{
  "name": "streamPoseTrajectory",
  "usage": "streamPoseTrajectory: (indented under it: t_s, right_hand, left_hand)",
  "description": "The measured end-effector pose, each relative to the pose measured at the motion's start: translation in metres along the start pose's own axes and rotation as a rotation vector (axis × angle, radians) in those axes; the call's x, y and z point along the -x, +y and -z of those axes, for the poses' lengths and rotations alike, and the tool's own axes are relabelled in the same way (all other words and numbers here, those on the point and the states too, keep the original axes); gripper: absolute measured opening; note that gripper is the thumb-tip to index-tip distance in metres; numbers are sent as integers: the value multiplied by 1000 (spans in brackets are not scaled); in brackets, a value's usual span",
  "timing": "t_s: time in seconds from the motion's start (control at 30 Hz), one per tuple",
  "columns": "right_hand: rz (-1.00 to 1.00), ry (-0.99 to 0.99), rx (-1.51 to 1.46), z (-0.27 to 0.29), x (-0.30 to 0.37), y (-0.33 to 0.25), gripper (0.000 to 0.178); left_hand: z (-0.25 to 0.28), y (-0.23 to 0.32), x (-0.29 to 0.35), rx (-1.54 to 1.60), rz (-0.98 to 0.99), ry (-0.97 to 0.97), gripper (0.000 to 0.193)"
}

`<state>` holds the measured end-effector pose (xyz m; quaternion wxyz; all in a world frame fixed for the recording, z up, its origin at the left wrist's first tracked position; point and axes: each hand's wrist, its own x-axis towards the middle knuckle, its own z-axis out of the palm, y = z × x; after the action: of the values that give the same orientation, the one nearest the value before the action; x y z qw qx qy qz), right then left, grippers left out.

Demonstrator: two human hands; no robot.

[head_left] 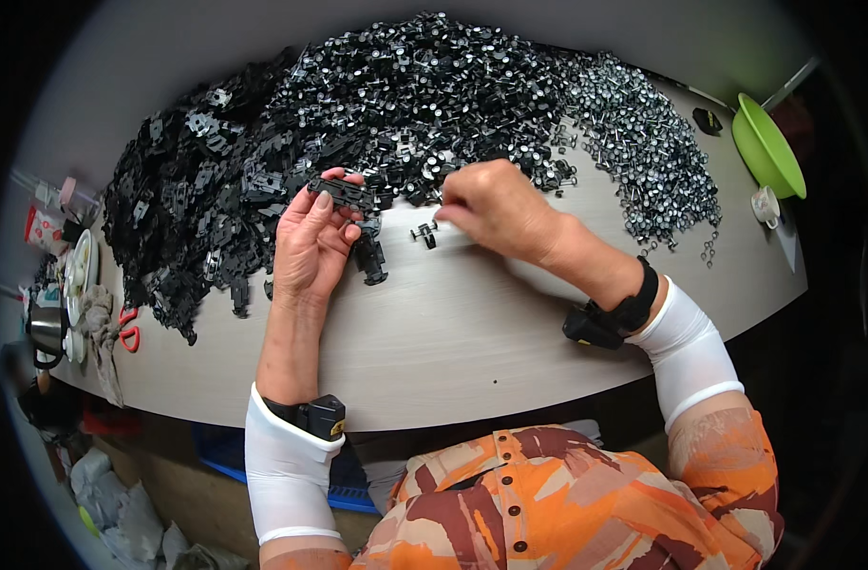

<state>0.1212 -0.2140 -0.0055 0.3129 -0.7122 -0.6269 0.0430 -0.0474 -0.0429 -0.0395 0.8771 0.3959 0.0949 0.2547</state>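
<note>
My left hand [312, 237] is closed around a black plastic chassis plate [344, 194], long and flat like the base of a toy car, with thumb and fingers gripping its edges. Below those fingers another black chassis plate [369, 261] lies on the table. To the right, my right hand [505, 207] is pinched, knuckles up; whatever is between its fingertips is hidden. Just beside the fingertips, a few small black wheels on axles [424, 235] rest on the pale table [434, 323].
A broad heap of silver-hubbed wheels [405, 85] spans the back, with black plates [178, 190] on the left and small silver parts [643, 142] on the right. Red-handled scissors [129, 331] lie at left. A green basin [768, 147] and a cup [764, 206] stand at right.
</note>
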Motion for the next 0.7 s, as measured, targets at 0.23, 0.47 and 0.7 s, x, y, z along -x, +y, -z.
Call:
streamPoseTrajectory:
  t_s: [0.23, 0.47, 0.7]
  right_hand:
    - [16, -85, 175, -28, 2, -3, 23]
    - [125, 221, -94, 4, -12, -25, 12]
    - [167, 197, -82, 0, -20, -32, 13]
  left_hand:
    - [-9, -10, 2, -87, 8, -44, 34]
    - [-25, -16, 15, -153, -46, -88, 44]
    - [-36, -19, 17, -213, -39, -107, 47]
